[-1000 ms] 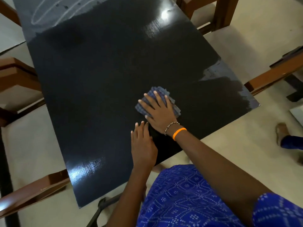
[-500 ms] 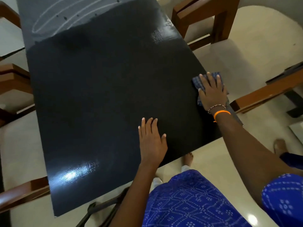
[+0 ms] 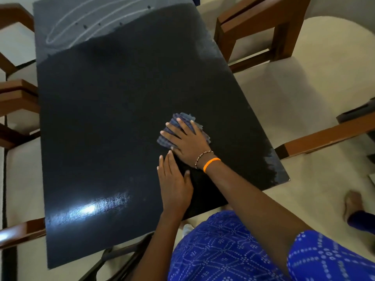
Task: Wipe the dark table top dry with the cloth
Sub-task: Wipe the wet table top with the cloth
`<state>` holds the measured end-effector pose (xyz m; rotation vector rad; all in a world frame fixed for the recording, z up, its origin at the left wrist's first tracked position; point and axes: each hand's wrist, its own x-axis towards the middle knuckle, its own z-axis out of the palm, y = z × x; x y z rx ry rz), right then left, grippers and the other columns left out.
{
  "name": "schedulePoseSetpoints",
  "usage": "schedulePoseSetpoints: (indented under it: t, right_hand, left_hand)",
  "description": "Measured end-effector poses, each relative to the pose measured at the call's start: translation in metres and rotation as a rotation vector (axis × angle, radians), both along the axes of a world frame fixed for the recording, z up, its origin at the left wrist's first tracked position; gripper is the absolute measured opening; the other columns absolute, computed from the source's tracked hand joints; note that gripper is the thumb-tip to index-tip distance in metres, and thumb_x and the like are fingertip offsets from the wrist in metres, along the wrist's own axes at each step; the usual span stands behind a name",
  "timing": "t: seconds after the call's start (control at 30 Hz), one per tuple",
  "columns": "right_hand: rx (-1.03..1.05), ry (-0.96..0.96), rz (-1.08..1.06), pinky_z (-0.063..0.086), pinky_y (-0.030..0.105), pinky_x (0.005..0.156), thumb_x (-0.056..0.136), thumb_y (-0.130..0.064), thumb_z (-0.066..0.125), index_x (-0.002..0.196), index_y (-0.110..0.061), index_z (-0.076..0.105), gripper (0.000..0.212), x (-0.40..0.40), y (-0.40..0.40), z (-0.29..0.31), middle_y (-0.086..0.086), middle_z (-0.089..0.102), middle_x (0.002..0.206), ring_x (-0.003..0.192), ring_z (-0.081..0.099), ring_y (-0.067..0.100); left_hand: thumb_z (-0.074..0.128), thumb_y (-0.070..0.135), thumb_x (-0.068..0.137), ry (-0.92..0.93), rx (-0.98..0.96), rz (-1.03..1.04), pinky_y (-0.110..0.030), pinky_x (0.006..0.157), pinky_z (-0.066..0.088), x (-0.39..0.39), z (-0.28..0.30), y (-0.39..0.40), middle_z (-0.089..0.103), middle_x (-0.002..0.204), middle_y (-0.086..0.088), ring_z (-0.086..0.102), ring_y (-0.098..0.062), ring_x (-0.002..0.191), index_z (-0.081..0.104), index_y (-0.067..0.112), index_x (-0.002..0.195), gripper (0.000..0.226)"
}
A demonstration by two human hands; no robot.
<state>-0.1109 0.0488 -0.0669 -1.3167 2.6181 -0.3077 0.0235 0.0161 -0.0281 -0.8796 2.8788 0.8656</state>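
My right hand [image 3: 187, 141] lies flat, fingers spread wide, palm pressing the cloth [image 3: 183, 129] down onto the dark table top [image 3: 113, 110]; it pins the cloth rather than clutching it. My left hand [image 3: 174, 185] is flat too, fingers together, resting bare on the table just at six o'clock of the right, holding nothing. The cloth is a bunched blue checked wad, right of the table's centre, poking out past my fingertips toward twelve o'clock; the top is glossy, with pale looping streaks at its far end and glare toward seven o'clock.
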Motion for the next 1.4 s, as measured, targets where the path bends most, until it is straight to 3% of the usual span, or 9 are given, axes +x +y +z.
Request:
schedulePoseSetpoints:
  t: [0.13, 0.33, 0.53, 0.8, 1.0, 1.17, 1.4]
  right_hand:
    - [0.02, 0.082, -0.168, 0.008, 0.054, 0.115, 0.094, -0.035, 0.039, 0.148, -0.034, 0.018, 0.058, -0.052, 0.042, -0.003, -0.002, 0.015, 0.159, 0.147, 0.006, 0.027]
    - [0.01, 0.003, -0.443, 0.007, 0.056, 0.115, 0.096, -0.033, 0.041, 0.148, -0.032, 0.017, 0.058, -0.131, 0.092, -0.002, 0.0, 0.014, 0.159, 0.147, 0.001, 0.03]
    - [0.008, -0.082, -0.475, 0.013, 0.053, 0.116, 0.099, -0.032, 0.035, 0.15, -0.03, 0.014, 0.056, -0.197, 0.058, 0.009, 0.0, 0.006, 0.16, 0.147, -0.003, 0.031]
    - [0.0, -0.167, -0.447, 0.009, 0.047, 0.119, 0.1, -0.03, 0.034, 0.15, -0.029, 0.009, 0.057, -0.258, 0.02, 0.02, 0.001, 0.0, 0.161, 0.147, -0.003, 0.031]
    - [-0.017, -0.151, -0.458, 0.01, 0.043, 0.12, 0.099, -0.03, 0.037, 0.15, -0.029, 0.012, 0.057, -0.221, 0.045, 0.017, 0.001, 0.004, 0.161, 0.147, 0.001, 0.031]
    - [0.016, -0.037, -0.409, 0.004, 0.039, 0.121, 0.099, -0.03, 0.036, 0.151, -0.024, 0.01, 0.058, -0.154, 0.096, 0.007, 0.006, 0.005, 0.16, 0.148, 0.002, 0.027]
    - [-0.005, -0.048, -0.474, 0.015, 0.042, 0.118, 0.097, -0.03, 0.041, 0.149, -0.026, 0.017, 0.057, -0.054, 0.164, 0.003, 0.005, 0.011, 0.16, 0.146, 0.007, 0.031]
  left_hand:
    - [0.047, 0.027, 0.093, 0.006, 0.002, -0.065, -0.033, 0.117, -0.001, -0.015, -0.001, 0.022, 0.015, 0.157, -0.006, -0.001, -0.021, 0.146, 0.012, 0.008, 0.147, 0.067]
    - [0.048, 0.031, 0.093, -0.008, -0.005, -0.144, -0.032, 0.116, -0.003, -0.037, -0.006, 0.041, 0.017, 0.156, -0.002, -0.001, -0.017, 0.146, 0.013, 0.014, 0.148, 0.067]
    - [0.048, 0.027, 0.092, -0.008, 0.016, -0.114, -0.031, 0.117, -0.004, -0.051, -0.008, 0.053, 0.018, 0.156, 0.0, -0.002, -0.013, 0.145, 0.012, 0.015, 0.147, 0.067]
    - [0.047, 0.03, 0.092, -0.032, 0.012, -0.025, -0.027, 0.113, -0.012, -0.035, -0.018, 0.074, 0.011, 0.157, 0.007, -0.017, -0.002, 0.139, 0.007, 0.023, 0.148, 0.068]
    - [0.044, 0.03, 0.093, -0.005, -0.004, -0.071, -0.019, 0.108, -0.02, -0.03, -0.008, 0.085, 0.007, 0.157, 0.008, -0.023, 0.001, 0.136, 0.005, 0.024, 0.147, 0.067]
    - [0.044, 0.029, 0.093, 0.021, -0.005, -0.139, -0.024, 0.111, -0.016, -0.026, -0.005, 0.092, 0.008, 0.157, 0.005, -0.019, -0.003, 0.137, 0.008, 0.02, 0.148, 0.066]
    - [0.049, 0.027, 0.092, 0.038, 0.001, -0.209, -0.028, 0.113, -0.011, 0.009, -0.006, 0.105, 0.012, 0.157, 0.003, -0.016, -0.006, 0.139, 0.01, 0.019, 0.148, 0.068]
